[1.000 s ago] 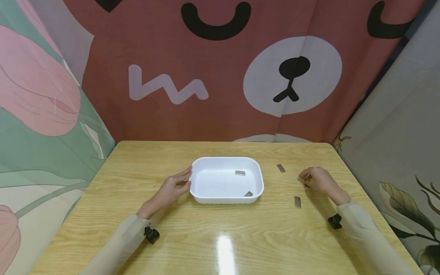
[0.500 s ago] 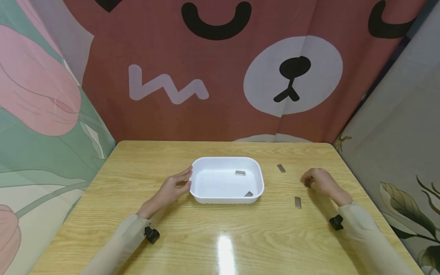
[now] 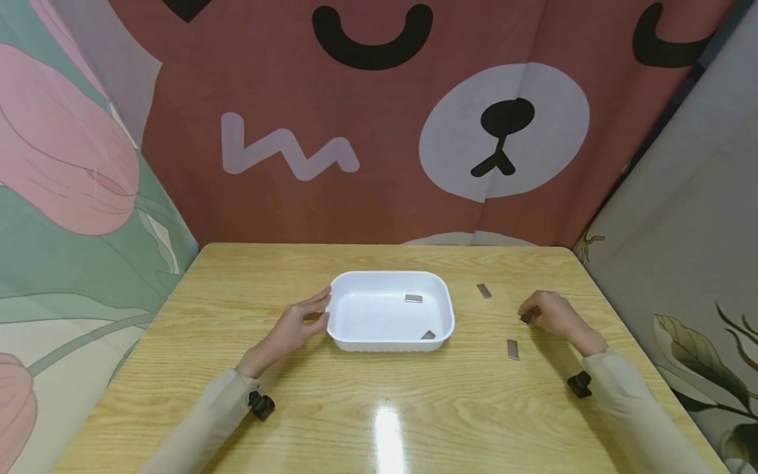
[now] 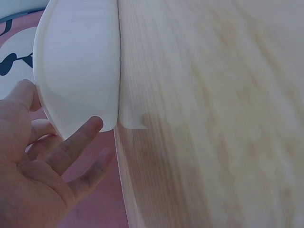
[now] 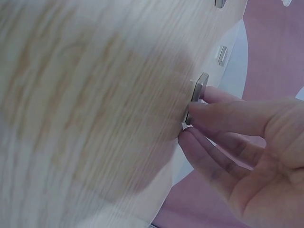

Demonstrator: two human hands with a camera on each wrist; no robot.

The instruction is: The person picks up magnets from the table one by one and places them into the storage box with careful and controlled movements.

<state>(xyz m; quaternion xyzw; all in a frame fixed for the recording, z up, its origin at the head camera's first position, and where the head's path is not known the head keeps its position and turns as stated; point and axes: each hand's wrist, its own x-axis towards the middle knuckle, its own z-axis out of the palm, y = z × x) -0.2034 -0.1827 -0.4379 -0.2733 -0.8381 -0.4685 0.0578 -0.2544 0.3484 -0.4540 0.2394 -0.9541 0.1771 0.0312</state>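
Note:
A white tray stands on the wooden table. Two small flat metal pieces lie in it: a grey piece towards the back and a darker piece at the near right corner. Against the tray's left end rest the spread, nearly straight fingers of my left hand. Out to the right, my right hand pinches another small rectangular metal piece at the tabletop. Its fingers cover part of that piece, and I cannot tell whether it still touches the wood.
Two more flat pieces lie between tray and right hand: a far piece and a nearer piece. Wooden tabletop stretches in front of the tray. Patterned cloth hangs behind and along both sides.
My right hand has shifted very slightly to the right and nearer, and the piece at its fingertips shows at a different angle. The left hand and tray stay put.

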